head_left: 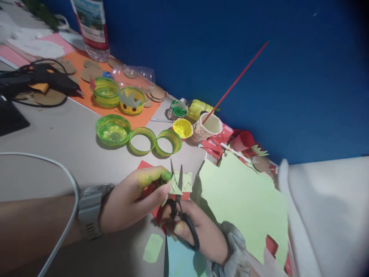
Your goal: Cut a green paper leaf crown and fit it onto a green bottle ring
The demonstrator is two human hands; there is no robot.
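My left hand [150, 190], stained with green and yellow paint, pinches a small pale green paper piece [186, 181] with dark pencil lines on it. Fingers of my right hand [191, 225] are in the black handles of the scissors [179, 196]. The scissor blades stand apart and point away from me, with the paper between or against them. Red paper [144, 165] lies beneath the hands. A smaller pale green scrap [153, 248] rests on the table nearer to me.
Green and yellow rings [142, 141], a yellow paint cup [182, 128] and a paper cup [206, 128] with a red stick stand beyond. Large green paper [245, 200] lies right. A glue gun [43, 79] and white cable [75, 188] are left.
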